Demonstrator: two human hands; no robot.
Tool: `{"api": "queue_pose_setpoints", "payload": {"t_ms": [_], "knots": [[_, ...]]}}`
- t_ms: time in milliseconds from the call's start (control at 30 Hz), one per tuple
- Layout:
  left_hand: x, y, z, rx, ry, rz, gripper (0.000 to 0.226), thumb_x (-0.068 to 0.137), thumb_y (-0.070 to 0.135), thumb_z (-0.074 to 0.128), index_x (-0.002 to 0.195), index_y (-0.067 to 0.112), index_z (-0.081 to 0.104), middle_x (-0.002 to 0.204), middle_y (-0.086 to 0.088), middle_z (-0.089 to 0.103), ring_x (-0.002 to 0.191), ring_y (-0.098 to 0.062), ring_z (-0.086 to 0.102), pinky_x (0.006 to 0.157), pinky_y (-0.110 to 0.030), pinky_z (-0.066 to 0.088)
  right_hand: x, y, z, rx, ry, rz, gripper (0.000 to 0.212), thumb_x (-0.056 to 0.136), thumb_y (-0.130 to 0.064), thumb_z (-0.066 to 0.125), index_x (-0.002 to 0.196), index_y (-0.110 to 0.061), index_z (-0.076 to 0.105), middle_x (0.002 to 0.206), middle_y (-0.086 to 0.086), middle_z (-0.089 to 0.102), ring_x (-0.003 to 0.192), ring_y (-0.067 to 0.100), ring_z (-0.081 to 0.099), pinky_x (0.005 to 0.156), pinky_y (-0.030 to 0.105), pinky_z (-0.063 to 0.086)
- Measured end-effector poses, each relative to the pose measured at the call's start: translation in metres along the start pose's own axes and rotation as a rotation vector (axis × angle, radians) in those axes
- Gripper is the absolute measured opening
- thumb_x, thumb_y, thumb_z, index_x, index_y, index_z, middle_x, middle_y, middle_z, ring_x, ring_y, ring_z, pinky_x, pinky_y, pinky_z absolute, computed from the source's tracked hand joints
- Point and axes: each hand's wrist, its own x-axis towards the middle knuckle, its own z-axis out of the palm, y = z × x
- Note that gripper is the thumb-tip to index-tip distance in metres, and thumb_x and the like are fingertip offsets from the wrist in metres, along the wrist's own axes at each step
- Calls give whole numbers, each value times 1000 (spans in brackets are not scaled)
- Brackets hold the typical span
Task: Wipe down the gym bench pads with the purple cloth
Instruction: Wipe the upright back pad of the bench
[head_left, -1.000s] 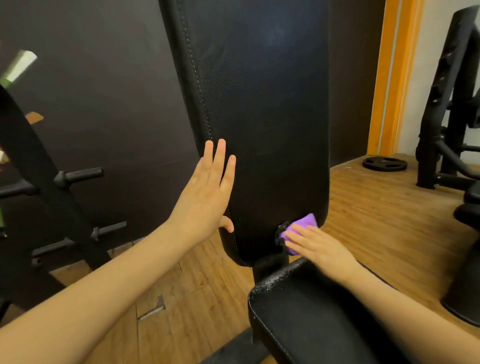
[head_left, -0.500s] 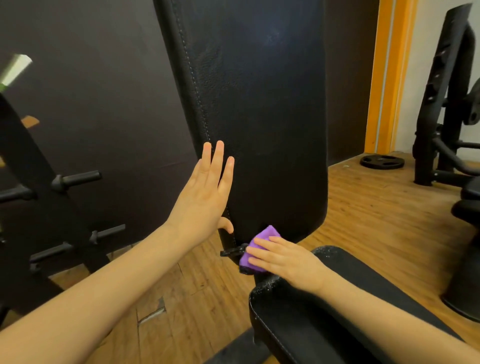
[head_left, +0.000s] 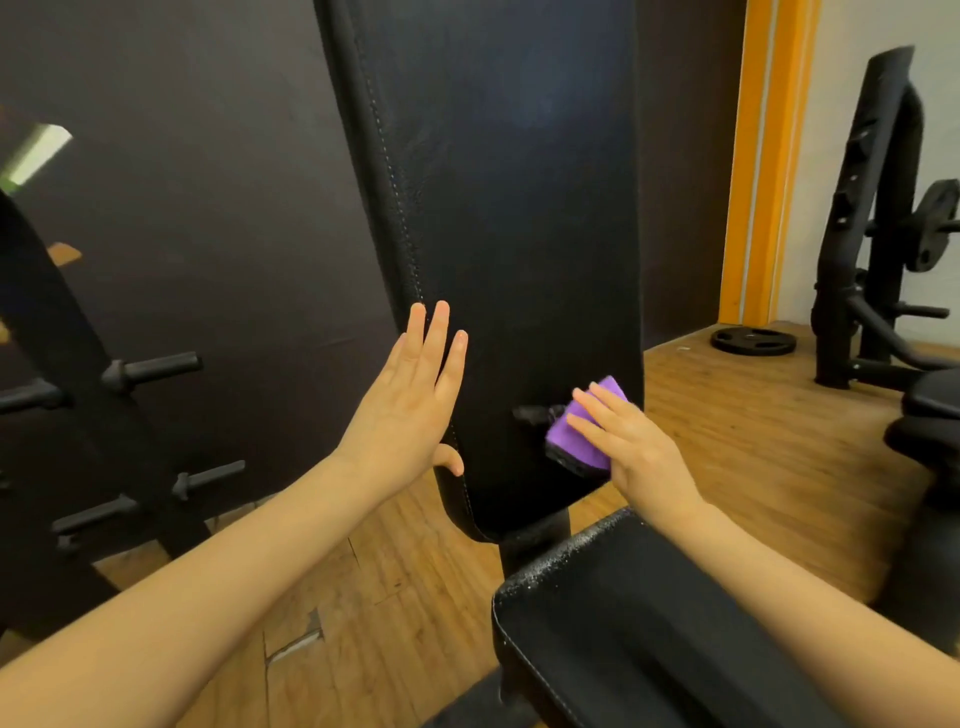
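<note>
Against the tall back pad (head_left: 519, 234), near its bottom right corner, the purple cloth (head_left: 582, 441) is being pressed flat by the right hand (head_left: 631, 452). The fingers (head_left: 597, 415) of that hand are being kept straight and close together on top of the cloth, not curled round it. At the left edge of the back pad, the left hand (head_left: 410, 405) is being held flat with its fingers straight and together, and its thumb is being tucked round the pad's stitched side. Below the back pad, the seat pad (head_left: 649, 623) is being crossed by the right forearm. Behind the back pad, to its right, a weight plate (head_left: 753, 341) is being left lying on the wood floor (head_left: 727, 441).
</note>
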Motion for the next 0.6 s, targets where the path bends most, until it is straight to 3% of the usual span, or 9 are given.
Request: {"api": "queue_pose_setpoints", "payload": {"t_ms": [100, 167, 233, 367, 467, 533, 600], "knots": [[-4, -7, -3, -66, 88, 51, 121, 71, 69, 62, 141, 5, -14, 145, -20, -25, 133, -35, -24, 107, -42, -5, 59, -15, -18, 71, 154, 42, 36, 85, -8, 41, 113, -1, 63, 122, 20, 58, 116, 38, 53, 95, 50, 39], [-4, -17, -10, -61, 208, 12, 115, 67, 70, 62, 143, 1, 9, 150, -23, 3, 138, -38, 6, 106, -47, 13, 103, -20, -31, 102, 254, 28, 35, 87, -9, 40, 110, -2, 65, 124, 20, 57, 118, 38, 50, 98, 50, 36], [1, -33, -23, -93, 323, -70, 108, 70, 66, 54, 142, -4, 14, 150, -23, 11, 138, -38, 15, 105, -49, 19, 148, -22, -42, 128, 337, -5, 34, 88, -11, 40, 108, -5, 67, 126, 20, 55, 122, 38, 46, 102, 49, 33], [23, -70, -60, -172, 422, -249, 106, 80, 61, 53, 145, -1, -4, 155, -19, -9, 140, -28, -14, 113, -41, 3, 231, -22, -53, 99, 339, 15, 32, 87, -7, 45, 111, -6, 66, 130, 18, 54, 124, 38, 45, 104, 47, 30], [38, -92, -76, -215, 405, -231, 112, 82, 65, 50, 140, 5, -23, 152, -13, -27, 135, -20, -30, 114, -34, -8, 240, -37, -46, 275, 159, 146, 50, 87, 1, 49, 136, -8, 43, 150, 8, 29, 141, 26, 18, 115, 46, 20], [47, -105, -83, -209, 359, -184, 119, 78, 68, 53, 138, 6, -28, 146, -9, -36, 135, -20, -34, 114, -33, -11, 225, -50, -39, 335, 117, 171, 65, 89, -19, 56, 145, -15, 24, 153, -3, 6, 143, 15, -1, 118, 36, 5], [56, -115, -90, -205, 328, -133, 127, 72, 71, 58, 140, 5, -27, 143, -8, -39, 134, -21, -35, 111, -30, -15, 225, -54, -37, 277, 138, 148, 75, 85, -40, 60, 146, -17, 21, 152, -5, 7, 143, 14, 1, 115, 32, 2]]}}
